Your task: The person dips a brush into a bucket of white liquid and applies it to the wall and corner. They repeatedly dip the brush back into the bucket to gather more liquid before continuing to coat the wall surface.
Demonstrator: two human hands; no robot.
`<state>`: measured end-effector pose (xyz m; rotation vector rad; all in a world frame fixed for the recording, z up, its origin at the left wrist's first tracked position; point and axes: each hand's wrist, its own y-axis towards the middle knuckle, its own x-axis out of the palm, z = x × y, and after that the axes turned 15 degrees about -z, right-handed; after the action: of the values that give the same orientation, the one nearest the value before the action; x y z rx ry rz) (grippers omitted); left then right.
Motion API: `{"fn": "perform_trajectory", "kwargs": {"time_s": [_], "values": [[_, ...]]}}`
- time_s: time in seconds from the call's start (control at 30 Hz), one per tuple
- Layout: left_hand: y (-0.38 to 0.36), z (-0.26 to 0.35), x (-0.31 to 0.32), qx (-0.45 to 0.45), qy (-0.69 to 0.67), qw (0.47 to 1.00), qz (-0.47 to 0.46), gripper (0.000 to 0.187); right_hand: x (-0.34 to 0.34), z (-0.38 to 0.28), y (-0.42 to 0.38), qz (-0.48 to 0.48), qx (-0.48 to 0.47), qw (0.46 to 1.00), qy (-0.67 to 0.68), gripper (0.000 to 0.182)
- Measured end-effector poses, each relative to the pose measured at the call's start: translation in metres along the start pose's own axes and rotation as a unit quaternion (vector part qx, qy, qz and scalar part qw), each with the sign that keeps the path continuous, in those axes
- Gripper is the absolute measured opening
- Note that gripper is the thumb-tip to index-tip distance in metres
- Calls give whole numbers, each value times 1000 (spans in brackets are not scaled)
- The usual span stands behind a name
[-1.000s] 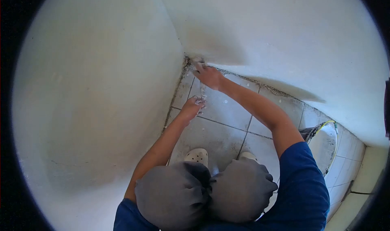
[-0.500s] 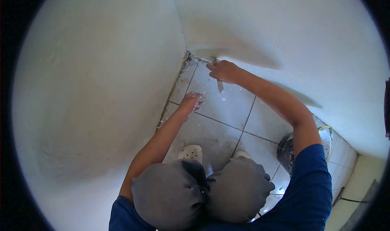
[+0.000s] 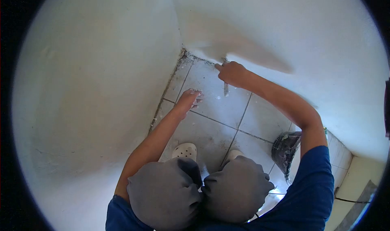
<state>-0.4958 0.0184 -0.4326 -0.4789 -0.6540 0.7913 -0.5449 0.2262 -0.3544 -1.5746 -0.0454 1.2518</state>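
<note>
My right hand (image 3: 232, 74) is closed round a narrow, dirty scraper (image 3: 226, 89) at the foot of the right-hand wall (image 3: 260, 32). One end of the tool sticks out below my fist over the tile; its other end shows above my fingers, against the wall base. White smears cover the fingers of my left hand (image 3: 189, 101), which hovers over the floor tiles (image 3: 211, 129) with fingers apart and nothing in them. Crumbly white and dark debris (image 3: 186, 56) lies in the corner, beyond both hands.
A black, plaster-smeared bucket (image 3: 282, 149) stands at the right, partly behind my right arm. The left wall (image 3: 97, 76) rises close beside my left arm. Below are my bent knees and pale clogs (image 3: 185, 150). White crumbs dot the tiles.
My right hand and the scraper have slid a little to the right along the wall base, away from the corner. The view has shifted slightly; my left hand stays about where it was.
</note>
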Motion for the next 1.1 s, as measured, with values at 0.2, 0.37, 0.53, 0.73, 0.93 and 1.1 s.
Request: {"fn": "perform_trajectory", "kwargs": {"time_s": [0.2,0.37,0.53,0.73,0.93,1.1], "values": [[13,-1,7,2,11,999,-47,28,-33,-16,20,381,-38,924,-13,15],[9,-2,-2,14,10,999,-43,28,20,-15,33,283,49,957,-49,13],[17,-8,7,-18,3,1000,20,29,61,-27,-24,85,40,996,7,12],[20,-2,-3,32,-19,995,-94,33,48,-32,25,251,76,963,-66,17],[21,-9,4,-8,-11,999,-48,34,48,-34,-49,-15,142,989,31,14],[21,-8,3,36,-23,997,-62,30,13,-61,29,237,12,970,55,14]]}}
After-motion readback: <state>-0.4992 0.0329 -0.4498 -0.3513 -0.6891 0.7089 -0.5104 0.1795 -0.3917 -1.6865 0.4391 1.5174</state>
